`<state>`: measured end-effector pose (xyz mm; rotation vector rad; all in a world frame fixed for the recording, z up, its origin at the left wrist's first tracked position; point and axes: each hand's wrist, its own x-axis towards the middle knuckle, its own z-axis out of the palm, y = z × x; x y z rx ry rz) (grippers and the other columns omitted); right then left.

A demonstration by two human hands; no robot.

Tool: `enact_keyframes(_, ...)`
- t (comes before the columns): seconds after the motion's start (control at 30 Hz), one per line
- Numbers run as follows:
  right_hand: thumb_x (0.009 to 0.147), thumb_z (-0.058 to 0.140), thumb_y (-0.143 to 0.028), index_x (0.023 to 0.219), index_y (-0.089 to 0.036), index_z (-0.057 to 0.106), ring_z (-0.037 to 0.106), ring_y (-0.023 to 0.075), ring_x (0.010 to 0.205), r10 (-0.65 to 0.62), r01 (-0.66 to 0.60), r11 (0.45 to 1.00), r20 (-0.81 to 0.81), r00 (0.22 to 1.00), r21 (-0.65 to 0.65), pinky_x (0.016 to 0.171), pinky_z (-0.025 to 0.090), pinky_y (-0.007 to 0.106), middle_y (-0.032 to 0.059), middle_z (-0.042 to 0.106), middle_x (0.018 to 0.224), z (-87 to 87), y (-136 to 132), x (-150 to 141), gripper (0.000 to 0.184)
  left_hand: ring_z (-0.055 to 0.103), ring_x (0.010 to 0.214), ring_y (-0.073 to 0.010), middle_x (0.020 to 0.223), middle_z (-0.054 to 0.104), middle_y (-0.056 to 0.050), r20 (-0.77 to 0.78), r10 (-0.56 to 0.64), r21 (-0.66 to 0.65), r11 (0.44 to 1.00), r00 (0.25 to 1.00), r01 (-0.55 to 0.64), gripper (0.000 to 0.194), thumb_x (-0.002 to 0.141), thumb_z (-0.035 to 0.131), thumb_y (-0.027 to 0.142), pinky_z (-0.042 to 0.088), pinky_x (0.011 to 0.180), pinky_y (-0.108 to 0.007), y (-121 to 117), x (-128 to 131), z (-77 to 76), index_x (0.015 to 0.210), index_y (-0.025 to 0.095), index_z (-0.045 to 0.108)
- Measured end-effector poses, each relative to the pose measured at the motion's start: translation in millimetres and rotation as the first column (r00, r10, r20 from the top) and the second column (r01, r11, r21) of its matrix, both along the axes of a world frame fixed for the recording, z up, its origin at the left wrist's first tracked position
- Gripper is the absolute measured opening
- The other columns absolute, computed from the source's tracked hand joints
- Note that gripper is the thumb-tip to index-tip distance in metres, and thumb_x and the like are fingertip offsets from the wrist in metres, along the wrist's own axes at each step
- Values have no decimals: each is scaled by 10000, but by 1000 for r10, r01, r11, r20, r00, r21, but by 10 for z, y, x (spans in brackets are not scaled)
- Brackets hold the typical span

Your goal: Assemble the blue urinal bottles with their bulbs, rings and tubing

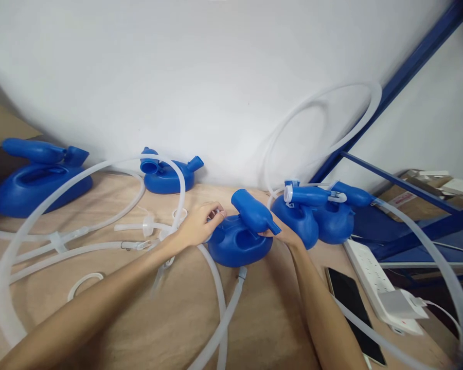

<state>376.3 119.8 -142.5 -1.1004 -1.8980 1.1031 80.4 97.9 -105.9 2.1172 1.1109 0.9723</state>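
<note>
A blue plastic urinal bottle [239,251] stands on the brown-covered table between my hands. A loose-looking blue funnel-shaped piece [254,211] lies tilted across its top, wide mouth up to the left, narrow end down to the right. My left hand [198,223] is closed at the bottle's left end, fingers curled round its neck area, which the hand mostly hides. My right hand [287,234] grips the bottle's right side from behind, and its fingertips are hidden. Just below the bottle lies a clear tube end [241,275] with a small metal clip.
More blue urinal bottles stand at the far left [42,192], back middle [170,180] and right [299,223]. White hoses [73,180] loop across the left side. A phone [353,308] and a power strip [374,277] lie at right, beside a blue metal frame [393,77].
</note>
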Motion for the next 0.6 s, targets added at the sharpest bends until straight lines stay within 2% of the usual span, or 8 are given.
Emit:
enact_keyframes(0.1, 575, 947, -643, 1611, -306, 407, 300, 369, 1591, 130, -130, 991, 1, 991, 1, 1290, 268, 564, 105, 457, 1649, 198, -47, 33, 1216, 654, 719, -219, 790, 682, -47, 34, 79, -35, 996, 996, -77, 342, 981, 485, 483, 501, 703, -360, 90, -7, 133, 821, 205, 604)
enact_keyframes(0.17, 561, 965, -623, 1660, -279, 309, 223, 359, 1618, 130, -129, 990, -11, 991, 58, 1296, 268, 530, 123, 334, 1716, 312, -84, -5, 1325, 689, 792, -229, 863, 707, -65, 174, 124, -78, 991, 977, -111, 355, 984, 487, 504, 540, 746, -362, 145, 20, 227, 875, 197, 626)
enact_keyframes(0.23, 598, 961, -597, 1661, -276, 308, 224, 349, 1619, 115, -115, 986, 10, 993, 120, 1305, 259, 512, 119, 297, 1732, 373, -109, -93, 1288, 716, 899, -239, 987, 726, -88, 340, 158, -196, 976, 927, -94, 394, 990, 483, 545, 576, 821, -370, 195, 77, 290, 958, 186, 643)
enact_keyframes(0.3, 697, 913, -580, 1632, -288, 364, 254, 328, 1614, 109, -112, 979, 32, 994, 168, 1320, 225, 500, 97, 325, 1723, 368, -114, -197, 1123, 723, 994, -250, 1105, 728, -111, 451, 188, -344, 939, 873, -25, 450, 984, 497, 596, 591, 903, -396, 240, 147, 309, 1047, 177, 648)
enact_keyframes(0.37, 771, 849, -593, 1595, -298, 403, 299, 313, 1598, 97, -92, 975, -12, 995, 202, 1318, 241, 477, 84, 371, 1703, 306, -101, -275, 983, 715, 1065, -264, 1165, 730, -125, 496, 190, -474, 877, 847, 81, 495, 970, 534, 637, 596, 954, -422, 279, 203, 299, 1105, 176, 656)
enact_keyframes(0.43, 769, 827, -621, 1559, -297, 400, 441, 322, 1518, 95, -78, 979, -82, 992, 190, 1251, 378, 462, 95, 457, 1644, 219, -80, -307, 956, 707, 1100, -274, 1173, 739, -126, 518, 172, -565, 804, 838, 184, 510, 958, 576, 653, 614, 953, -427, 309, 231, 280, 1129, 183, 672)
enact_keyframes(0.5, 735, 828, -646, 1509, -298, 389, 627, 322, 1322, 102, -84, 988, -131, 986, 131, 1091, 535, 448, 101, 585, 1508, 142, -65, -304, 956, 705, 1108, -285, 1153, 747, -118, 525, 162, -612, 754, 835, 239, 506, 960, 585, 658, 640, 913, -426, 329, 236, 265, 1132, 195, 696)
enact_keyframes(0.6, 704, 817, -673, 1418, -324, 442, 711, 305, 1113, 77, -68, 996, -155, 985, 63, 928, 604, 421, 66, 675, 1334, 95, -71, -300, 879, 709, 1093, -307, 1120, 753, -106, 506, 163, -638, 732, 847, 241, 513, 957, 579, 681, 667, 831, -427, 342, 233, 251, 1118, 220, 736)
